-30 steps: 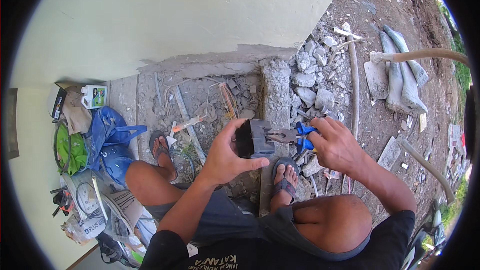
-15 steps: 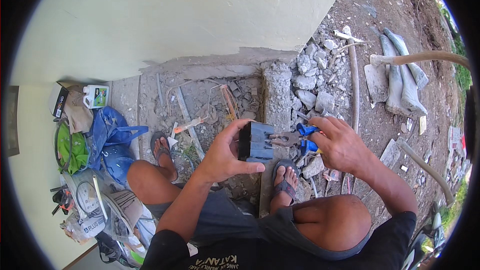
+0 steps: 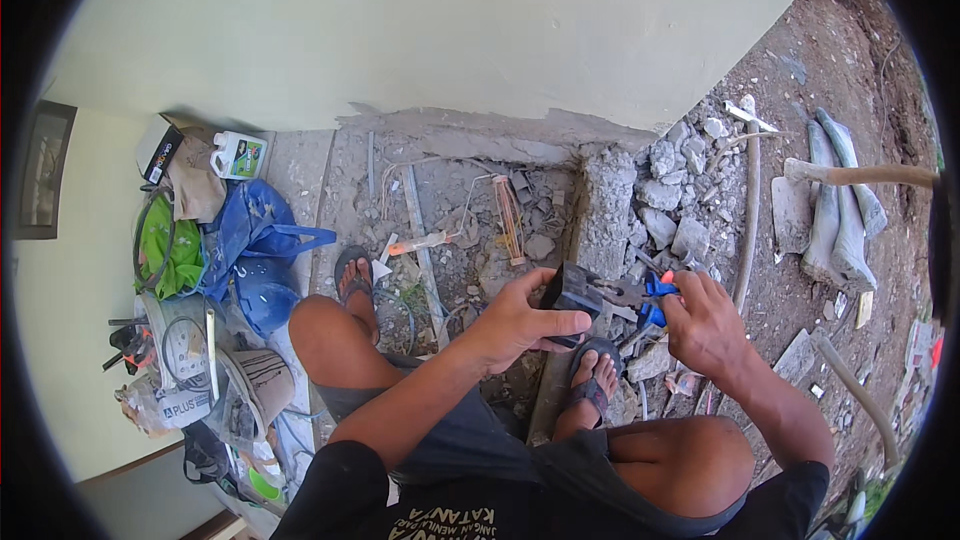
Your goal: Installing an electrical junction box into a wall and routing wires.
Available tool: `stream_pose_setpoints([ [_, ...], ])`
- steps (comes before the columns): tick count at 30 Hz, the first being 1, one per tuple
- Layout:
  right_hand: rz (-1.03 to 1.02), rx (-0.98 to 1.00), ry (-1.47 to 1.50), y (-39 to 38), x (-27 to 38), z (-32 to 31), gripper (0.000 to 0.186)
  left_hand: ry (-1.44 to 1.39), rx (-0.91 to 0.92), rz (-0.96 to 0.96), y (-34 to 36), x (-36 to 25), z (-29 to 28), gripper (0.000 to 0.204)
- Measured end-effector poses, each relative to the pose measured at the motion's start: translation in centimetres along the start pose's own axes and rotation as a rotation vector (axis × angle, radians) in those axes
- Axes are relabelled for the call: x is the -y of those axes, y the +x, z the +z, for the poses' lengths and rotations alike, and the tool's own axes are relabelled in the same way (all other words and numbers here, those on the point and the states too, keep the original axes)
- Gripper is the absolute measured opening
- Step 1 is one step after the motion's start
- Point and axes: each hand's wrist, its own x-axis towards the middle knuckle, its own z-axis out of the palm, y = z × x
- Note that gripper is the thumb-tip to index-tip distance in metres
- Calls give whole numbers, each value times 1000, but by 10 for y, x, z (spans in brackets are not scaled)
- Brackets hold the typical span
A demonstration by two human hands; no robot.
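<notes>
My left hand (image 3: 512, 328) is closed around a small dark box (image 3: 573, 290), thumb along its near side and fingers round the far side. It looks like a plastic electrical wall box, tilted over the foot on my right. In my right hand (image 3: 708, 325) is a pair of pliers (image 3: 624, 292) with blue handles. Their metal jaws point left and meet the box's right edge. Whether the jaws grip its wall is too small to tell.
Broken concrete (image 3: 660, 195) lies beyond a raised concrete edge (image 3: 603, 210). A wooden handle (image 3: 752, 210) and rubber boots (image 3: 836, 210) are to the right. At left stand a blue bag (image 3: 250, 225), a white jug (image 3: 238, 155) and a bucket (image 3: 262, 380). A pale wall (image 3: 450, 30) rises ahead.
The view has shifted, so the surroundings sit farther right. The box has tilted in my left hand and shows a different side. The pliers stay at its right edge.
</notes>
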Motion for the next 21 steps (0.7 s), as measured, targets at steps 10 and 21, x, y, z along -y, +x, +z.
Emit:
stream_pose_setpoints([
  [10, -11, 120, 229, 6, -7, -6, 35, 804, -65, 692, 5, 3, -21, 92],
  [21, 24, 23, -56, 2, 2, -3, 12, 146, 38, 189, 5, 6, -9, 72],
])
